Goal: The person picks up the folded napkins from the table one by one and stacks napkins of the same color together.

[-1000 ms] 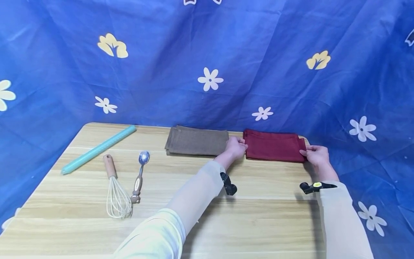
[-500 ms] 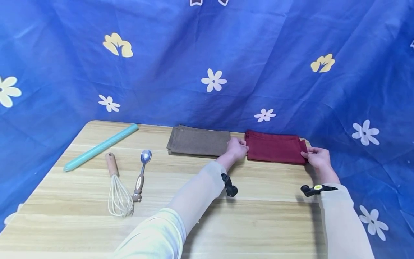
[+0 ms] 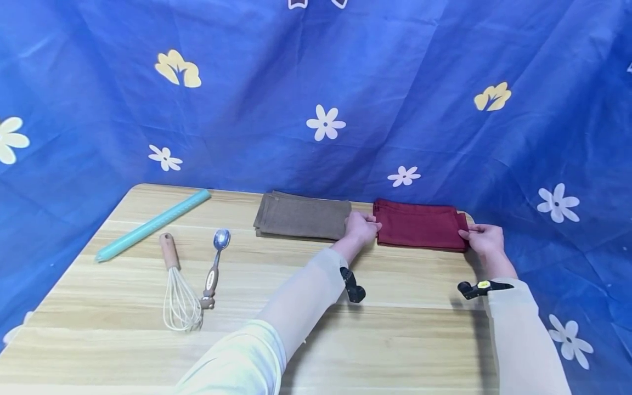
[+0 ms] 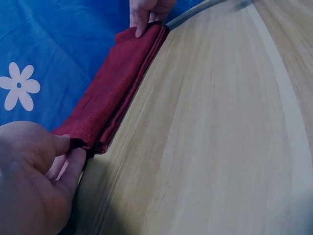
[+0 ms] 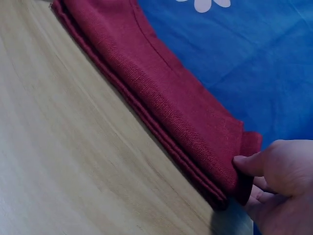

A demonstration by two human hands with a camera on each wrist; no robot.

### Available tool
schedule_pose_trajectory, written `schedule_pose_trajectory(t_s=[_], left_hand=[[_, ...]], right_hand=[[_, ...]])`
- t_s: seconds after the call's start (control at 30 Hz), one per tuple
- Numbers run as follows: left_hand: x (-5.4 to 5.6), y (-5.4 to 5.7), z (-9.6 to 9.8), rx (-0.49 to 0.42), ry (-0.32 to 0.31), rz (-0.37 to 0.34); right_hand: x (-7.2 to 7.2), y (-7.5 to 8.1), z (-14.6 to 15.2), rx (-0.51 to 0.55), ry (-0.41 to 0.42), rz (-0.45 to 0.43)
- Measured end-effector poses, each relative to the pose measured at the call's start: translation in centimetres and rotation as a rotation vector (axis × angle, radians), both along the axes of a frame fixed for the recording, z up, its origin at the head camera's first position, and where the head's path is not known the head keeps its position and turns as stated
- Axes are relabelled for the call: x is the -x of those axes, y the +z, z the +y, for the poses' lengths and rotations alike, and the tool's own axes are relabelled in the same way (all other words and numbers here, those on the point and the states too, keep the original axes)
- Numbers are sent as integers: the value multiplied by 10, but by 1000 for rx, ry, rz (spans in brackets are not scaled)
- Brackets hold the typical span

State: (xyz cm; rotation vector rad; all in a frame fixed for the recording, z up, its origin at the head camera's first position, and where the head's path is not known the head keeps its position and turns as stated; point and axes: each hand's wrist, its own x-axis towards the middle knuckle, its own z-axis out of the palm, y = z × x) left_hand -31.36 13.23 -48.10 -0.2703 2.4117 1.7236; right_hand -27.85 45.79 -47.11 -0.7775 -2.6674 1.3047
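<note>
A folded dark red cloth [image 3: 419,224] lies at the back right of the table, in several layers. My left hand [image 3: 360,227] pinches its left end; in the left wrist view the thumb and fingers [image 4: 73,169] meet at the cloth's corner. At the opposite end, my right hand [image 3: 485,241] grips the edge, with the thumb [image 5: 249,162] on top and the other fingers underneath, partly hidden. Just left of my left hand lies a folded grey-brown cloth [image 3: 303,215], its right end partly behind that hand.
On the left of the wooden table [image 3: 395,351] lie a turquoise stick-like roller [image 3: 153,225], a whisk [image 3: 180,296] and a metal spoon [image 3: 212,274] with a brown handle. A blue flowered curtain [image 3: 247,109] hangs along the back and right edges.
The head view has shifted slightly. Both hands stay at the two ends of the red cloth, which lies almost where it was.
</note>
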Motion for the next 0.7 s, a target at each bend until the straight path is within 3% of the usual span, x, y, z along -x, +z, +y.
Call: schedule_pose_trajectory(t_s=[0.23, 0.7], left_hand=[[2, -4, 1, -32, 42, -18], [1, -1, -4, -15, 0, -28]], right_hand=[[-3, -1, 1, -40, -23, 0], [-5, -5, 4, -1, 22, 42]])
